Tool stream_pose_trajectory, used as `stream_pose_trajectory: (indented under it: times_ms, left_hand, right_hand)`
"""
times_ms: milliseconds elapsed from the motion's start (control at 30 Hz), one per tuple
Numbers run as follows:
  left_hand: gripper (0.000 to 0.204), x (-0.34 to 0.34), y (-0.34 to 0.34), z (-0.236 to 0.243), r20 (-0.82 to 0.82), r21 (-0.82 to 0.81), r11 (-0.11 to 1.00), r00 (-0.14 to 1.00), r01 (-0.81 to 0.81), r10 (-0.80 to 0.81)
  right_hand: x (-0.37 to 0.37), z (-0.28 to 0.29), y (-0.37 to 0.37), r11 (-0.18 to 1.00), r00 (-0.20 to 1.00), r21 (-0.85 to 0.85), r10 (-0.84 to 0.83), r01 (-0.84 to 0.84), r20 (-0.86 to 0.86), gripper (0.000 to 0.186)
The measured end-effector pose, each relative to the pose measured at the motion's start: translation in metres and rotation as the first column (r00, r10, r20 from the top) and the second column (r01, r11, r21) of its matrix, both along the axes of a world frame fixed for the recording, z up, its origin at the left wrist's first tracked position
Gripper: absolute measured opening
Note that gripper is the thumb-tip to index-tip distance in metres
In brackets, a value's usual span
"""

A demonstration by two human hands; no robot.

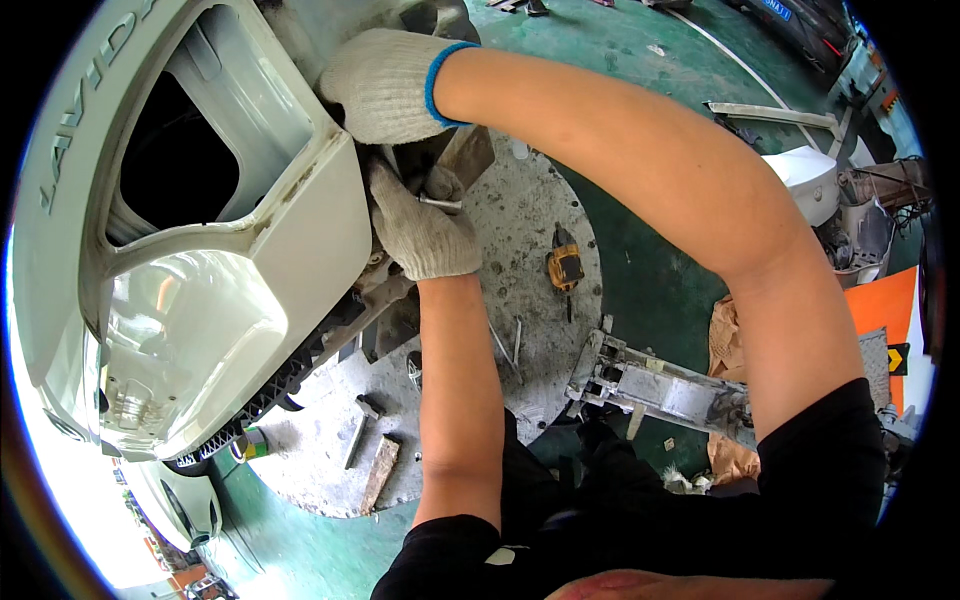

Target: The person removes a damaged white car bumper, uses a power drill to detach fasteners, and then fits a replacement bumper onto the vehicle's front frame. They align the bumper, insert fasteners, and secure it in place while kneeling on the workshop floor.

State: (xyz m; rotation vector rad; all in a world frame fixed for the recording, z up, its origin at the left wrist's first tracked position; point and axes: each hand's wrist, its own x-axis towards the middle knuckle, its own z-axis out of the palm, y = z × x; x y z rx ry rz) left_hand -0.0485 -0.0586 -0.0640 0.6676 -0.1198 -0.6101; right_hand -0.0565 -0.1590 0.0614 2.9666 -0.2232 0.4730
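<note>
A pale car body section (305, 220) with a large dark opening fills the left side, its lower edge bare and dirty. My left hand (425, 230), in a knitted white glove, is closed around a short silver metal rod-like tool (440, 204) beside the panel's edge. Just above it, my right hand (385, 88), in a similar glove with a blue cuff, is curled against the car's greyish metalwork. The fingertips of the right hand and whatever they grip are hidden. The tool's far end is also out of sight.
Under the car lies a round, stained grey platform (540, 370). On it are a yellow-and-black power tool (565, 265), a hammer (360, 430), a wooden piece (381, 473) and thin metal rods (517, 342). A heavy metal beam (670, 390) stands at the right, near brown paper (727, 335).
</note>
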Motion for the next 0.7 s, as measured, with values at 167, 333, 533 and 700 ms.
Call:
stream_pose_trajectory:
  times_ms: [167, 333, 533, 700]
  left_hand:
    - [0.036, -0.005, 0.000, 0.002, -0.012, 0.040, 0.998, 0.999, -0.040, 0.040]
    - [0.037, 0.000, -0.001, -0.001, 0.046, 0.050, 0.998, 0.998, -0.046, 0.044]
    - [0.036, 0.004, -0.001, 0.000, 0.039, 0.065, 0.996, 0.998, -0.054, 0.051]
    - [0.032, 0.001, -0.002, 0.004, -0.043, 0.081, 0.992, 0.994, -0.095, 0.099]
  right_hand:
    - [0.001, -0.006, 0.001, 0.999, 0.996, -0.027, 0.024, -0.022, 0.083, 0.018]
    - [-0.002, -0.010, 0.001, 0.999, 0.998, -0.044, -0.008, 0.010, 0.055, 0.020]
    - [0.001, -0.003, -0.005, 0.989, 0.977, 0.104, -0.119, 0.102, 0.175, 0.026]
    - [-0.013, -0.004, -0.018, 0.965, 0.930, 0.241, 0.003, -0.098, 0.368, 0.030]
